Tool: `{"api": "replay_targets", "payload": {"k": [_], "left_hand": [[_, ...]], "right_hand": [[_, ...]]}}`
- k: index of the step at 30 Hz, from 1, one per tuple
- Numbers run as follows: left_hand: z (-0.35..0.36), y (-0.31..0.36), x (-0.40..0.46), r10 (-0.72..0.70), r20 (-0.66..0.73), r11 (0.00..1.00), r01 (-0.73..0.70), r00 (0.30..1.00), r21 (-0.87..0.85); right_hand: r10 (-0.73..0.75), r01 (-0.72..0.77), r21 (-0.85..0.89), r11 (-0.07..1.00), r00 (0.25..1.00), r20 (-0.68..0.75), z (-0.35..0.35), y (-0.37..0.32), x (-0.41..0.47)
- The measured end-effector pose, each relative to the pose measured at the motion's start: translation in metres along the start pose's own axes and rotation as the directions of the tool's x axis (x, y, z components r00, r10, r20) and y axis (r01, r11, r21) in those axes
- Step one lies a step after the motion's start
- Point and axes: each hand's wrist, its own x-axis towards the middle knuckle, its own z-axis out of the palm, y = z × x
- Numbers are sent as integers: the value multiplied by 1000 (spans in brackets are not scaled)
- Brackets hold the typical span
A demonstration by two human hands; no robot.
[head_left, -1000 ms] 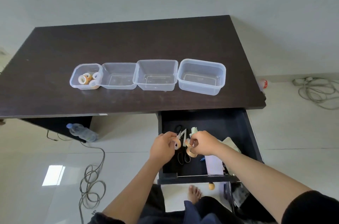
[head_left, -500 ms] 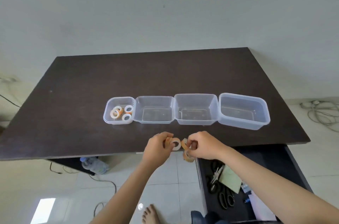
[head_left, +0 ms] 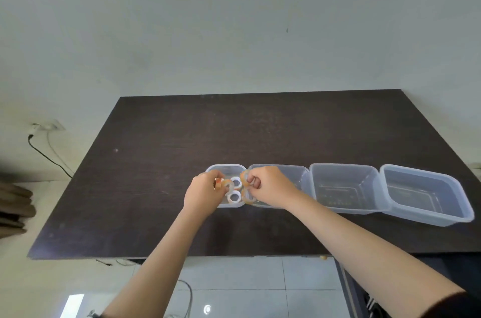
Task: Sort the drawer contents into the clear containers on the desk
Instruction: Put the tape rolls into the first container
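Note:
Several clear containers stand in a row on the dark desk. The smallest container, at the left end, holds several tape rolls. My left hand hovers over its left side, pinching a tape roll. My right hand is over its right edge and grips two tape rolls, one above the other. The second container is partly hidden behind my right hand. The open drawer shows only as a dark edge at the bottom right.
Two larger clear containers, one in the middle and one at the right end, stand with nothing in them. A wall socket with a black cable is left of the desk. White floor tiles lie below the desk's front edge.
Both hands have risen from the drawer with the tape rolls and moved forward and left, over the smallest container. The view has tilted up, so the drawer is almost out of sight.

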Motion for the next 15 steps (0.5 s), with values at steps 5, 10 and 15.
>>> {"api": "replay_targets", "payload": {"k": [5,10,15], "left_hand": [[5,-10,19,1,144,988,-24,990,155],[9,-19,24,20,179,985,-50,984,166],[11,-26,19,46,49,997,-49,998,63]], "right_hand": [[-11,22,-208,978,999,51,21,-22,29],[-10,25,-303,953,999,50,32,-24,43],[-20,18,-238,971,1000,-6,33,-14,42]]}}
